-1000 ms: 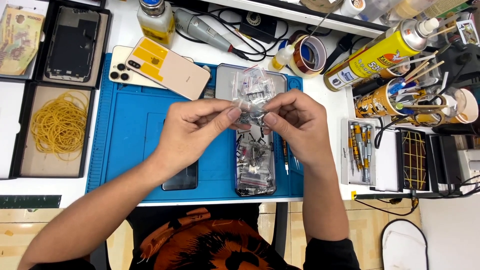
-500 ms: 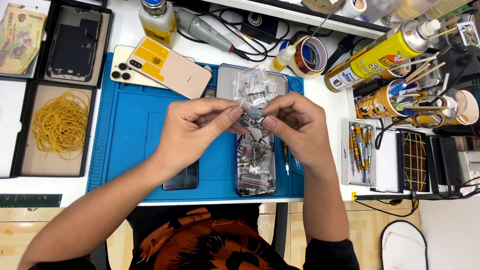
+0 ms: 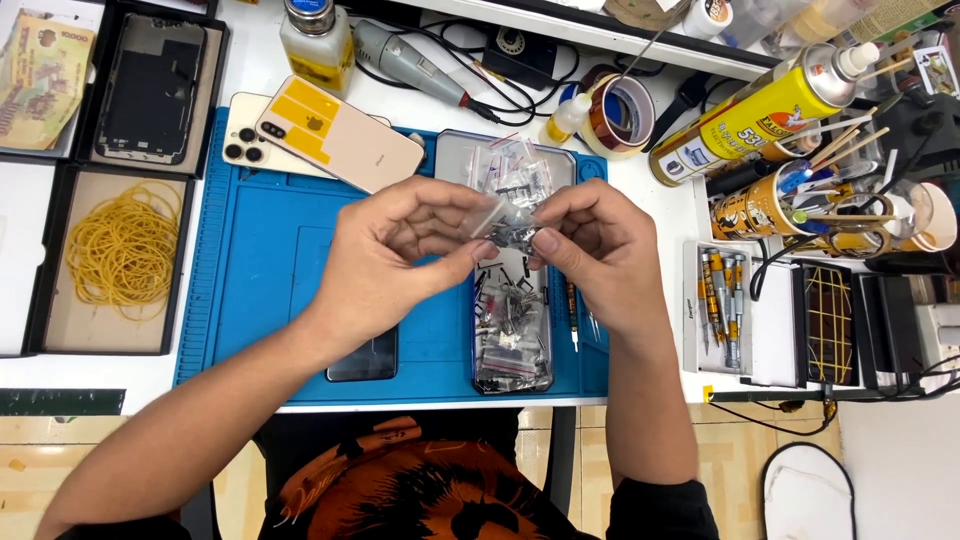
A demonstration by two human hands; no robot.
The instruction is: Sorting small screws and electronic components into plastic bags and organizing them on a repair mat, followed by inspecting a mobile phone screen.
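- Hands first: the left hand [image 3: 400,255] and right hand [image 3: 590,245] meet above the bench, fingertips pinched shut on a small clear plastic zip bag [image 3: 508,222] holding tiny dark metal parts, each hand gripping one side of it.
- Good handling here, as I judge it, means a light pinch at the bag's edges and keeping it level, so the small parts do not spill.
- Directly under the hands lies a long clear plastic tray of little bagged parts [image 3: 512,345]; keeping the bag over it would catch anything that drops.
- Beneath that spreads the blue silicone work mat [image 3: 265,260], with a dark phone [image 3: 362,355] just below the left wrist.
- Beyond the left hand rest two gold phone back shells [image 3: 330,140], overlapping.
- Well left of the hands, a black tray of yellow rubber bands [image 3: 120,255].
- Far beyond the right hand, a yellow spray can [image 3: 760,110] lying tilted, and a roll of brown tape [image 3: 615,110].
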